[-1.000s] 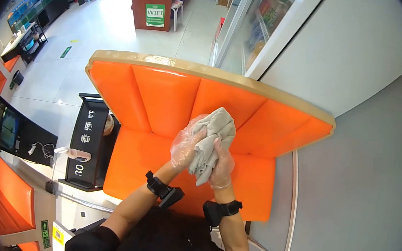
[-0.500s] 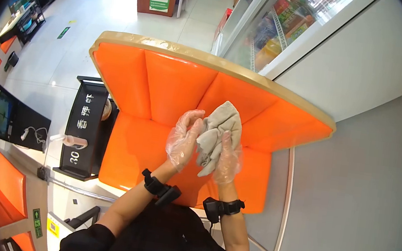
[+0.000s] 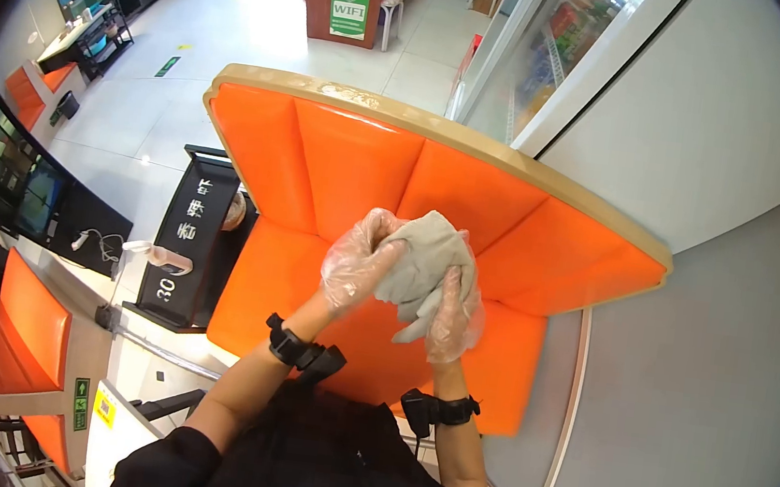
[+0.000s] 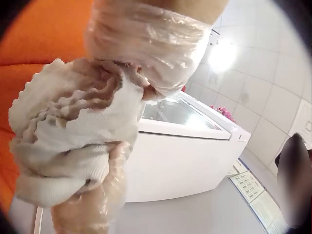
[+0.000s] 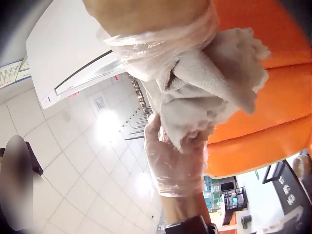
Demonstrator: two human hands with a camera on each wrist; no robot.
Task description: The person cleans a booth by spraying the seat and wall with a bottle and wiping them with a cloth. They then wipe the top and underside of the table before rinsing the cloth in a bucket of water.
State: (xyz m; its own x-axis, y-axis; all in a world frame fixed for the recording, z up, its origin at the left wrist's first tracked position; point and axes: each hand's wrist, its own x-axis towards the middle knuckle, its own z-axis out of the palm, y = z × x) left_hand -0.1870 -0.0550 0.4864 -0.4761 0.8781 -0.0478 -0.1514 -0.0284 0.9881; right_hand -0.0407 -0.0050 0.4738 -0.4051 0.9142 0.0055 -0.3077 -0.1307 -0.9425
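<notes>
A folded light grey cloth point(image 3: 431, 263) is held up in front of the orange bench seat. My left hand point(image 3: 359, 259), in a clear plastic glove, pinches its left upper edge between thumb and fingers. On the other side my gloved right hand point(image 3: 454, 320) grips the cloth, thumb lying over its front. Layered, wavy edges of the cloth point(image 4: 73, 126) show in the left wrist view, with the right hand point(image 4: 92, 204) below. From the right wrist, the left hand point(image 5: 178, 165) appears at the cloth's lower end; some fingers are hidden behind the fabric.
An orange bench backrest point(image 3: 351, 161) with a tan rim stands just beyond the hands. To the left are a black cart point(image 3: 179, 257) with white lettering and a pink pump bottle point(image 3: 164, 259) on it. A glass-front cabinet point(image 3: 559, 60) and grey wall point(image 3: 695, 378) are at right.
My left hand came off the cloth with fingers apart, then took hold of its edge again. The cloth has gone from a narrow bundle to a wider, flatter spread. The head view shifted slightly.
</notes>
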